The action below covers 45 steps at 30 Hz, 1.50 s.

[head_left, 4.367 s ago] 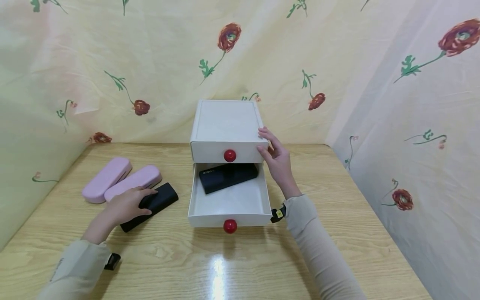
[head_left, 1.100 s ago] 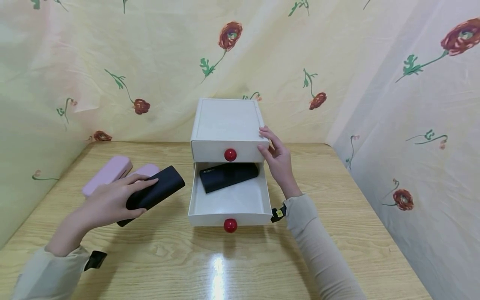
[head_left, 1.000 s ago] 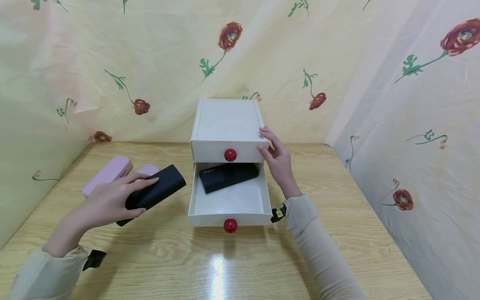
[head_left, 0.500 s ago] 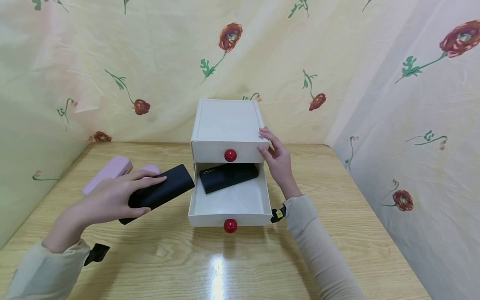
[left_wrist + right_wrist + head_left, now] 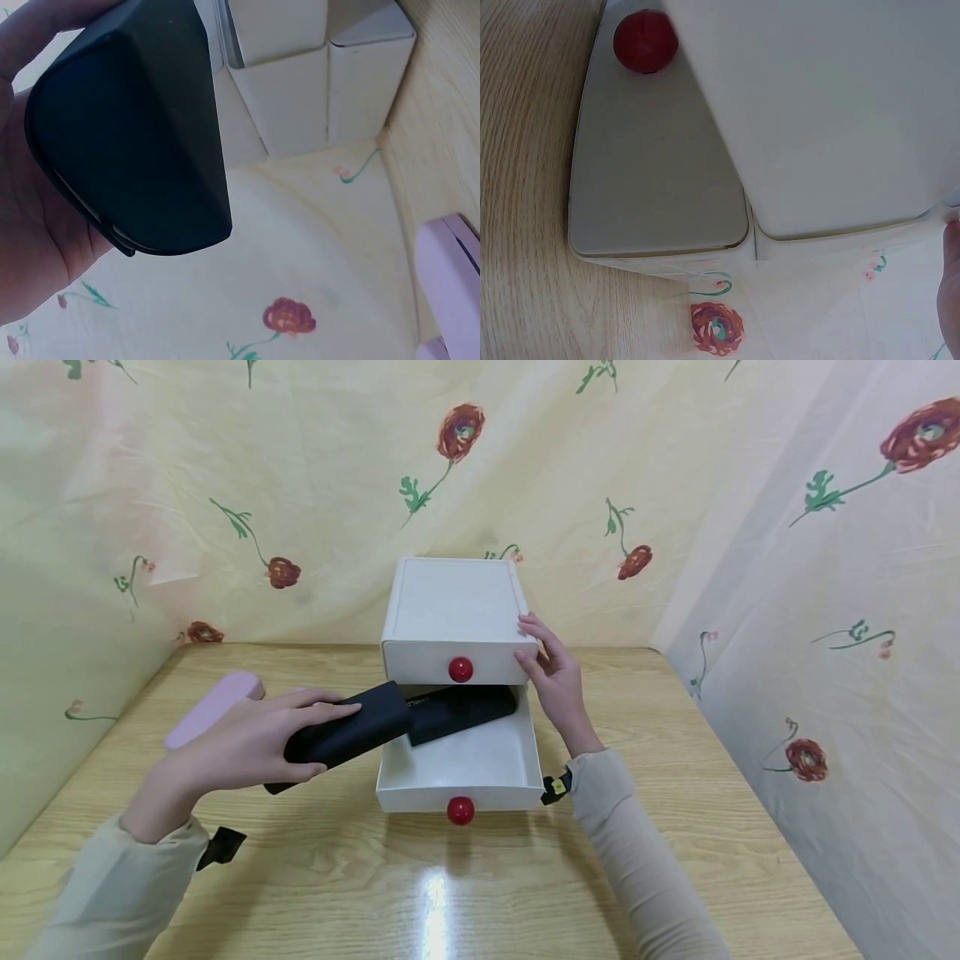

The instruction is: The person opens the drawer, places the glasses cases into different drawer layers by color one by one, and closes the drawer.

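My left hand [image 5: 247, 739] grips a black glasses case [image 5: 348, 724] from above, thumb on the near side and fingers across its top. The case is raised and tilted; its far end overlaps the left edge of the pulled-out lower drawer [image 5: 459, 799]. In the left wrist view the D-shaped end of the case [image 5: 127, 142] shows a lipped seam. A second black glasses case [image 5: 468, 710] lies at the back of that drawer. My right hand [image 5: 557, 689] holds the front right corner of the white drawer cabinet [image 5: 457, 597], fingertips on its top edge and thumb on the front.
A lilac glasses case [image 5: 217, 706] lies on the wooden table [image 5: 337, 868] at the left; another is mostly hidden behind my left hand. The upper drawer is closed, with a red knob [image 5: 461, 670]. Flowered cloth [image 5: 330, 485] hangs behind and at the sides.
My left hand picked the black glasses case up off the table and carried it right to the lower drawer's left edge. My right hand and the cabinet stayed put.
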### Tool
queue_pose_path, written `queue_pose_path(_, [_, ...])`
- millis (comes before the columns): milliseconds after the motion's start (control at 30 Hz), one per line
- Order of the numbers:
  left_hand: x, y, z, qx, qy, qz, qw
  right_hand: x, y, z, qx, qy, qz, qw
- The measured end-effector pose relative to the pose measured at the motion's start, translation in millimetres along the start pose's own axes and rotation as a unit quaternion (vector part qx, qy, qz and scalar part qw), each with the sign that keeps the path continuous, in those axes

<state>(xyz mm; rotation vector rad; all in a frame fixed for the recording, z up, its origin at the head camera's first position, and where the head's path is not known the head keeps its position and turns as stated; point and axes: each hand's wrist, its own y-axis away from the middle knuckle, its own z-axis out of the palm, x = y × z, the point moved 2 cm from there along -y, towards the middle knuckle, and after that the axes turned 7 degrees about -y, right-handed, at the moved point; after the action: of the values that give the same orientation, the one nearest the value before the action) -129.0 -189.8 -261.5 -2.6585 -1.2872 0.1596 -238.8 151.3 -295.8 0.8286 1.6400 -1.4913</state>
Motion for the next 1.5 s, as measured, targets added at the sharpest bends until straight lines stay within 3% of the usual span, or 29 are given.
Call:
queue_pose_path(133, [3.7, -9.4, -1.0, -0.016, 0.007, 0.004, 0.9998, 5.7, -2.4, -1.8, 0.0, 0.0, 0.0, 1.0])
queue_pose_path(333, [9.3, -22.7, -0.7, -0.01, 0.035, 0.025, 0.999, 23.3, -7.0, -6.3, 0.001, -0.004, -0.006, 1.0])
queue_pose_path(667, [19.5, -42.3, 1.9, -0.033, 0.034, 0.02, 0.9987, 25.7, -6.8, -5.9, -0.001, 0.002, -0.023, 0.9997])
queue_pose_path(1500, [49.1, -83.7, 14.4, -0.08, 0.063, 0.08, 0.9916, 27.4, -6.2, -7.4, 0.004, -0.003, -0.017, 0.9998])
